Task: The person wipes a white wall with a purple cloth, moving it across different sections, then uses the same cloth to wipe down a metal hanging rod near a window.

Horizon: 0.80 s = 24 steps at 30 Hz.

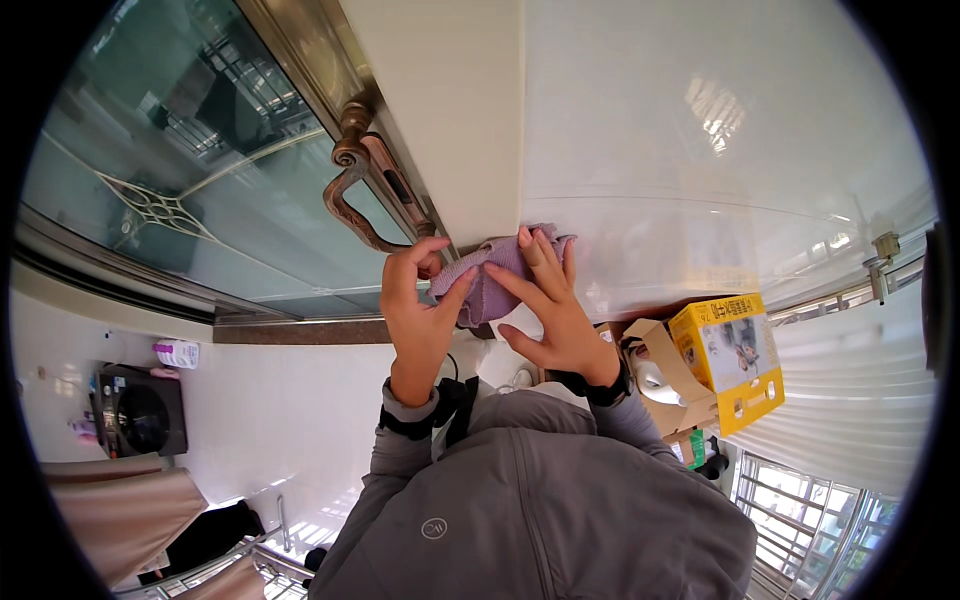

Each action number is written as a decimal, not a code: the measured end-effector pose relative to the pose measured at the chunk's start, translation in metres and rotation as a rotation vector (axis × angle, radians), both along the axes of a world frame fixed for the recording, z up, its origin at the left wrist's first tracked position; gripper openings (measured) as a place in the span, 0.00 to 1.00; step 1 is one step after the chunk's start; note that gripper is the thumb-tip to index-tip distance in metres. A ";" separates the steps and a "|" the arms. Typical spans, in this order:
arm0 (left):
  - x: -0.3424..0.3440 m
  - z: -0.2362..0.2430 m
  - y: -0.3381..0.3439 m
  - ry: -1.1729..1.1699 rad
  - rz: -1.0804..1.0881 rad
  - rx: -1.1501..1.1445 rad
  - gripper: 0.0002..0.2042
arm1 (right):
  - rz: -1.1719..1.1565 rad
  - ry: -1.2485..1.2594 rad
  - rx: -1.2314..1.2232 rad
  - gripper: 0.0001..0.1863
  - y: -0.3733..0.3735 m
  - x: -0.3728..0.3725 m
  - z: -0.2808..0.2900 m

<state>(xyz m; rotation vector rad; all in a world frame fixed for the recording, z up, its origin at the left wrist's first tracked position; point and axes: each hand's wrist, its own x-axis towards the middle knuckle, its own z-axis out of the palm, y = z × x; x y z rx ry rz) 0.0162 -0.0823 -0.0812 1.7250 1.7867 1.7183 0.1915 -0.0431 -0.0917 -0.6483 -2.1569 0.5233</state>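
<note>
A folded purple cloth [500, 285] is against the light door frame, just below the curved bronze handle [350, 200] of the glass-paneled door [180, 140]. My left hand [415, 320] grips the cloth's left end, with its thumb over the cloth and its curled fingers beside the lower end of the handle. My right hand [560, 325] lies with spread fingers on the cloth, its fingertips pressing on it and its thumb apart, lower down.
A glossy white wall [700, 150] rises on the right, with a yellow printed box [725, 350] and an open cardboard box [690, 410] below it. At the left stand a black washing machine [140, 410] and a white bottle [178, 353], with beige fabric [120, 510] hanging lower down.
</note>
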 end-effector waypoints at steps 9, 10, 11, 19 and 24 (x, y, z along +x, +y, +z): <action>0.004 0.009 -0.014 0.100 -0.204 0.112 0.11 | -0.204 0.251 0.253 0.26 0.014 -0.002 -0.014; 0.006 0.009 -0.014 0.100 -0.209 0.113 0.11 | -0.209 0.246 0.191 0.24 0.012 -0.002 -0.011; 0.009 0.010 -0.013 -0.001 -0.255 0.091 0.11 | -0.215 0.240 0.128 0.23 0.011 -0.001 -0.009; 0.015 0.021 -0.032 0.095 -0.474 -0.023 0.12 | -0.263 0.178 0.130 0.22 -0.007 0.032 -0.002; 0.030 0.029 -0.032 0.181 -0.596 0.188 0.15 | -0.276 0.211 0.282 0.19 -0.024 0.054 0.022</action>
